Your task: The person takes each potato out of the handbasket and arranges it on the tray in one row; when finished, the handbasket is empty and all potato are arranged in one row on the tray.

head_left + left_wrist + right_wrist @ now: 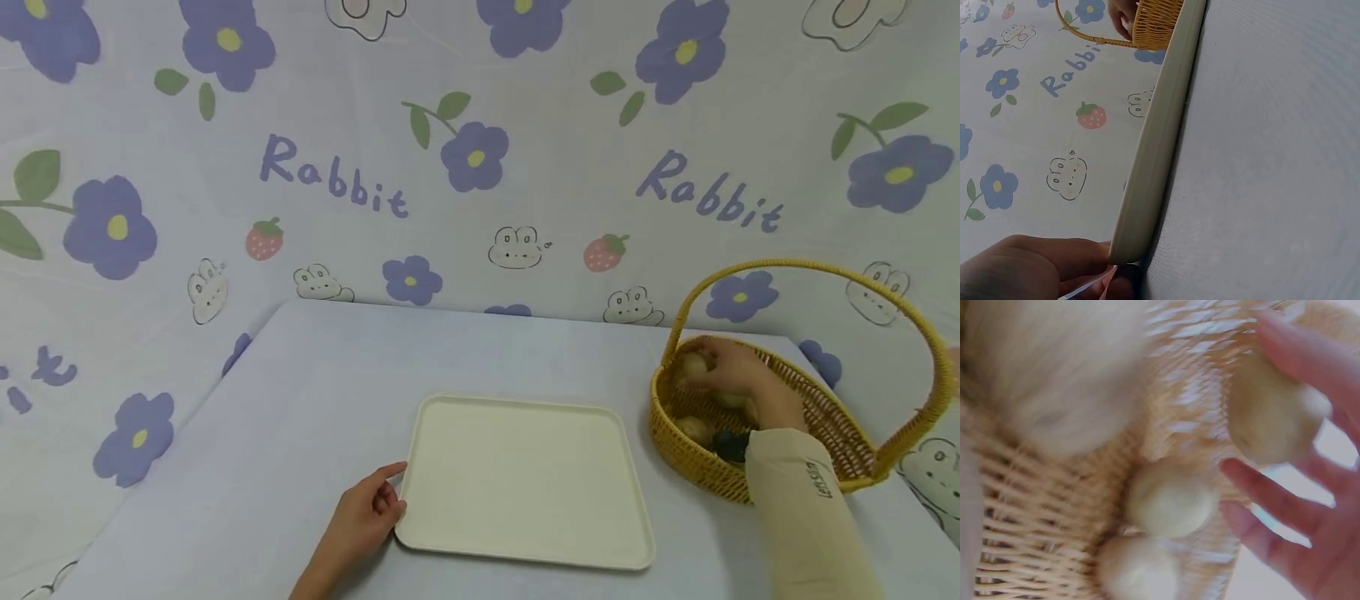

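Note:
My right hand point(731, 375) reaches inside a yellow wicker basket point(693, 462) with a tall arched handle. Its fingers curl round a potato point(1269, 415) near the basket's left wall. Other potatoes lie below it, among them one pale potato point(1172, 499) and one at the near side point(696, 430); a large potato point(1060, 369) looms blurred in the right wrist view. My left hand point(362, 517) is at the left edge of a cream rectangular tray point(525, 479). Thumb and fingers hold the rim by its near left corner point(1132, 244). The tray lies flat and bears nothing.
A white cloth covers the table point(337, 375). Behind it hangs a printed backdrop point(555, 125) with purple flowers, rabbits and strawberries. The basket stands right of the tray, its handle point(810, 265) arching over the opening. A dark object point(731, 446) sits by my right wrist.

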Motion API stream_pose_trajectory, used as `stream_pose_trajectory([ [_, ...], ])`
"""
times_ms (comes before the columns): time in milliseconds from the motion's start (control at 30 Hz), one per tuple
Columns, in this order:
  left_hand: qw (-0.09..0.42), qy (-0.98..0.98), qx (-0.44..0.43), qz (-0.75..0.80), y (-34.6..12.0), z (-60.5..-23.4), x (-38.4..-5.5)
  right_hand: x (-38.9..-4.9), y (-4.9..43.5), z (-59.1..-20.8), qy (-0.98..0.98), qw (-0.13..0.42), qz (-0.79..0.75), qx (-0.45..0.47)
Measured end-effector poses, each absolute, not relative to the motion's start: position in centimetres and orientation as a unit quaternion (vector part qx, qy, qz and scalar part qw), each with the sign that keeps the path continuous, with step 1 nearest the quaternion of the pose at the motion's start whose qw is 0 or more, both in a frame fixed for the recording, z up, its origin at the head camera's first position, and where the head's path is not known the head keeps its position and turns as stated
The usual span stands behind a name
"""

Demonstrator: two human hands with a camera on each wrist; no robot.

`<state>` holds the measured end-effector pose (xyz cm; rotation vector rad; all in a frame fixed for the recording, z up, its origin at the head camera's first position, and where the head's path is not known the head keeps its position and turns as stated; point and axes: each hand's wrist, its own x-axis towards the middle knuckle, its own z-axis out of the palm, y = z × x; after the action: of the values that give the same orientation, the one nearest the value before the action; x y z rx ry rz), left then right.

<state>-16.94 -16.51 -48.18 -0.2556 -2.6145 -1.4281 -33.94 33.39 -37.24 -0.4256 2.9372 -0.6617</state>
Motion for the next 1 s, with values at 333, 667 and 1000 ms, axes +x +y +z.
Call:
stream_pose_trajectory([
  [333,0.083,-0.877,-0.062,-0.468,-17.0,-48.1,-16.8,-31.1,28.9,-32.8,0.894,0.007,-0.414,-0.171],
  [667,0.078,-0.881,-0.067,-0.462,-16.5,-47.9,-16.9,-28.7,19.1,-37.8,0.868,0.005,-0.427,-0.251],
  [1000,0.069,-0.878,-0.083,-0.466,-16.0,-48.1,-16.6,-28.5,9.2,-43.8,0.880,0.028,-0.393,-0.266],
])
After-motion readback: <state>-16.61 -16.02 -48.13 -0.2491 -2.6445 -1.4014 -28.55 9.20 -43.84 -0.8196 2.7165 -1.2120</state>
